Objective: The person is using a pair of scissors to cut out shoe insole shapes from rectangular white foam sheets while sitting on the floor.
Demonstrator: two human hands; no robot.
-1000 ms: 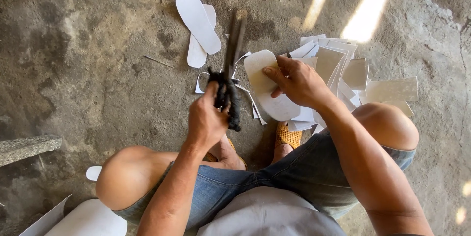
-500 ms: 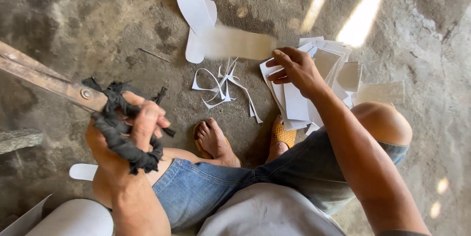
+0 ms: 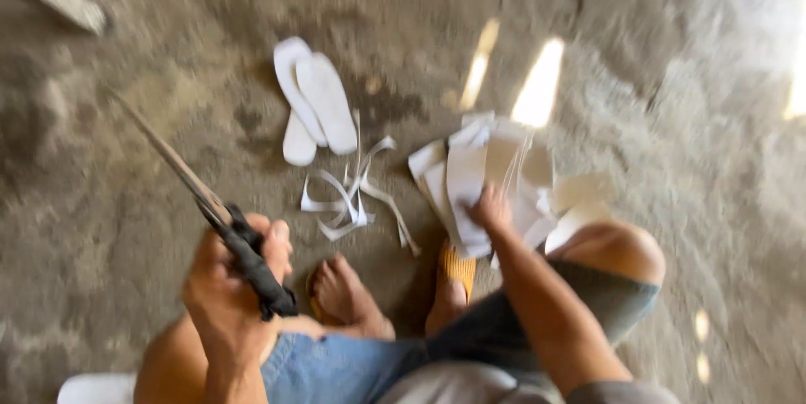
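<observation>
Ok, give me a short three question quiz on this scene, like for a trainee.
1. True or false: the left hand holds large shears by black-wrapped handles.
2. What does the right hand touch? A) the white sole cutouts B) the stack of white sheets C) the curled white trimmings
3. Fill in: the person sits on a ___ floor.

Key: 1 true; 2 B; 3 concrete.

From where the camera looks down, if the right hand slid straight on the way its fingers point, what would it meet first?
The right hand already touches the stack of white sheets; going on, it would push further into that stack, though blur hides depth.
</observation>
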